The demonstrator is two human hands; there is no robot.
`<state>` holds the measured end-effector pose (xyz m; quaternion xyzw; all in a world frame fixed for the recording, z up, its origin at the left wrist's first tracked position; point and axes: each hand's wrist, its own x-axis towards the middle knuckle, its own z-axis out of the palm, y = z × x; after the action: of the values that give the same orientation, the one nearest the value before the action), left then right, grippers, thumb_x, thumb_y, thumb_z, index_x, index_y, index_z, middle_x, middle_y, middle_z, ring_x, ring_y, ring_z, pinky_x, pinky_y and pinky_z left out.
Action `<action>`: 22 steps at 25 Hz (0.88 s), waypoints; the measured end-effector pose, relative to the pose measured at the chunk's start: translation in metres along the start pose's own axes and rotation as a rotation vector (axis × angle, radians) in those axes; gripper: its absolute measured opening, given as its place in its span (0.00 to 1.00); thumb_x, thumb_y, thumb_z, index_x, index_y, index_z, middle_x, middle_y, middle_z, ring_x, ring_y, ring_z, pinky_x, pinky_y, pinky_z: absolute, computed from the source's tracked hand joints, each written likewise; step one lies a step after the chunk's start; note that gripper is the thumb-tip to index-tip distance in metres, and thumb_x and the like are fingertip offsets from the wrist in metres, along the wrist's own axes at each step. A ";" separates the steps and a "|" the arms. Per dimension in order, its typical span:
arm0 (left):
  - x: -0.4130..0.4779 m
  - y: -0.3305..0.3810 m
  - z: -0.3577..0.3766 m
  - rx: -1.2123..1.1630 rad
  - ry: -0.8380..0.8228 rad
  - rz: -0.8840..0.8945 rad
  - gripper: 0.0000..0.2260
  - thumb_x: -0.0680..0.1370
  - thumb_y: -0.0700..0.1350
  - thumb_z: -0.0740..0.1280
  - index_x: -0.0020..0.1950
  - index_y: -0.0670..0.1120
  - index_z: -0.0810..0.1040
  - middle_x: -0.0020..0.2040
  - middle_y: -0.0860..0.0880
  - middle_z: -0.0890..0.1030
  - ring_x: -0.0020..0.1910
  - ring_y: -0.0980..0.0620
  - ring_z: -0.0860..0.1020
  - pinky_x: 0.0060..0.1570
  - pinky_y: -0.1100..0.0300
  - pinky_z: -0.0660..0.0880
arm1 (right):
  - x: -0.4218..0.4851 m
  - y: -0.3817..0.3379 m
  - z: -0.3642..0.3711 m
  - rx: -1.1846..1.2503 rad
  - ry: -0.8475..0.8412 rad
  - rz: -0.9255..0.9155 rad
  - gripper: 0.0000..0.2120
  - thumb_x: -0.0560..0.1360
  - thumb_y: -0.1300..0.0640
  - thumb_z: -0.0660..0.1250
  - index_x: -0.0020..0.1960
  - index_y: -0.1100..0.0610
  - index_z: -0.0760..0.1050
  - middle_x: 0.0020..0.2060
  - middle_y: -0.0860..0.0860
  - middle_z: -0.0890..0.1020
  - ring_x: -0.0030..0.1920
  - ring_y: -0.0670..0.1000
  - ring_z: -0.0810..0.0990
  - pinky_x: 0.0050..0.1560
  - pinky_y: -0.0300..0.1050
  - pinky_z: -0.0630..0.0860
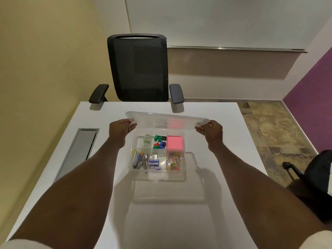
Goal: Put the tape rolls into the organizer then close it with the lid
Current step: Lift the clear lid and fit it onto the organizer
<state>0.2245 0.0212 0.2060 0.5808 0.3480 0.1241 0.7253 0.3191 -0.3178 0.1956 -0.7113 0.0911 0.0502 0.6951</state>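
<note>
A clear plastic organizer with several compartments sits on the white table. Two clear tape rolls lie in its far-left compartment. I hold the clear lid in the air above the organizer's far edge, tilted, with its near side raised. My left hand grips the lid's left end and my right hand grips its right end. The lid is apart from the organizer.
Other compartments hold coloured clips, a pink note pad, staplers, staple boxes and coloured paper clips. A black office chair stands behind the table. A metal cable tray is set into the table's left side.
</note>
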 end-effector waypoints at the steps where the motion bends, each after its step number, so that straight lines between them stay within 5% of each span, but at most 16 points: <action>1: 0.002 0.002 -0.009 -0.057 -0.013 -0.052 0.09 0.80 0.33 0.66 0.57 0.29 0.79 0.55 0.35 0.84 0.47 0.42 0.87 0.58 0.51 0.83 | -0.001 0.001 0.004 0.045 0.005 0.032 0.10 0.81 0.71 0.61 0.60 0.74 0.75 0.54 0.72 0.82 0.52 0.70 0.85 0.60 0.65 0.81; 5: 0.004 -0.004 -0.036 -0.083 -0.062 -0.097 0.07 0.78 0.35 0.72 0.53 0.31 0.81 0.48 0.37 0.84 0.44 0.43 0.85 0.54 0.54 0.85 | -0.008 0.009 0.013 0.050 0.002 0.081 0.15 0.76 0.62 0.75 0.56 0.73 0.79 0.51 0.69 0.84 0.53 0.68 0.85 0.58 0.65 0.82; 8: 0.004 -0.020 -0.048 0.099 -0.037 -0.076 0.08 0.74 0.31 0.75 0.51 0.28 0.82 0.48 0.34 0.84 0.40 0.44 0.85 0.55 0.53 0.85 | -0.012 0.017 0.019 -0.061 -0.026 0.088 0.19 0.72 0.65 0.79 0.57 0.74 0.78 0.51 0.71 0.84 0.51 0.69 0.85 0.58 0.64 0.82; 11: 0.008 -0.035 -0.054 0.125 0.026 -0.126 0.11 0.73 0.28 0.75 0.54 0.27 0.81 0.53 0.27 0.82 0.50 0.37 0.84 0.65 0.43 0.79 | -0.017 0.026 0.026 -0.154 -0.072 0.121 0.22 0.70 0.69 0.79 0.60 0.73 0.75 0.48 0.69 0.82 0.47 0.66 0.85 0.56 0.60 0.83; 15: 0.019 -0.052 -0.057 0.207 0.054 -0.217 0.11 0.73 0.31 0.76 0.54 0.29 0.83 0.55 0.30 0.84 0.58 0.33 0.84 0.68 0.41 0.78 | -0.015 0.039 0.032 -0.314 -0.026 0.136 0.16 0.69 0.69 0.79 0.54 0.72 0.81 0.47 0.66 0.85 0.49 0.66 0.86 0.59 0.59 0.83; 22: 0.029 -0.074 -0.037 0.378 0.123 -0.158 0.08 0.72 0.33 0.77 0.50 0.33 0.87 0.46 0.32 0.86 0.40 0.42 0.80 0.60 0.41 0.82 | 0.005 0.063 0.044 -0.435 0.081 0.252 0.06 0.71 0.70 0.77 0.45 0.70 0.82 0.44 0.69 0.85 0.40 0.62 0.86 0.54 0.61 0.84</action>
<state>0.2051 0.0443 0.1243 0.6688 0.4533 0.0345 0.5883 0.3137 -0.2749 0.1315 -0.8285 0.1939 0.1267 0.5099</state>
